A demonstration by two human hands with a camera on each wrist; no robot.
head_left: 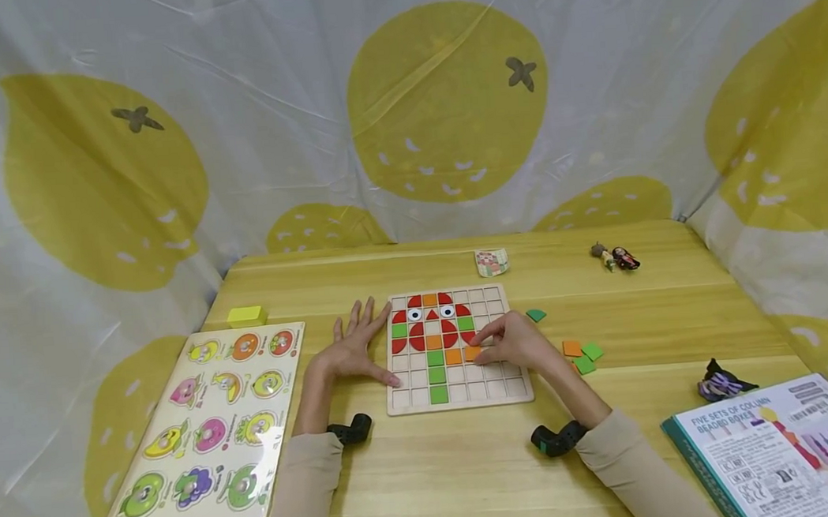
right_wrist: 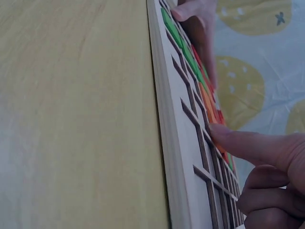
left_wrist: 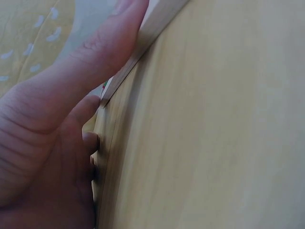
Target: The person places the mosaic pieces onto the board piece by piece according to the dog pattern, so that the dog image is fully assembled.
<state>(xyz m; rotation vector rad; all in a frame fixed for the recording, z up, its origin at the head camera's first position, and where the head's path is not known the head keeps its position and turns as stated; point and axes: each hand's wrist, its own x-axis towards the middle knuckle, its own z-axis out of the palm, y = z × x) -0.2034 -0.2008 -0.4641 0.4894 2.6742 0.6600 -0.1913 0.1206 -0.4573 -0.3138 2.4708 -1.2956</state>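
A wooden grid board (head_left: pixel 489 392) lies flat on the table, part of its squares filled with red, green, white-and-black eye and orange pieces. On its left side rests my left hand (head_left: pixel 351 349), fingers spread, the thumb (left_wrist: pixel 102 52) against the board's edge. My right hand (head_left: pixel 515 341) reaches over the right half; its thumb and index finger pinch an orange square tile (head_left: pixel 472 354) at a grid square. Beside that tile sits another orange tile (head_left: pixel 453 356), and a column of green tiles (head_left: pixel 437 376) runs below. In the right wrist view the thumb (right_wrist: pixel 252 145) touches orange; the other fingers are curled.
Loose orange tiles (head_left: pixel 571 348) and green tiles (head_left: pixel 592 351) lie right of the board, with a green quarter piece (head_left: pixel 535 314). A fruit puzzle (head_left: pixel 214 429) and yellow block (head_left: pixel 247 316) are left. A picture card (head_left: pixel 491 262), small figures (head_left: pixel 615 257) and a box (head_left: pixel 781 449) surround them.
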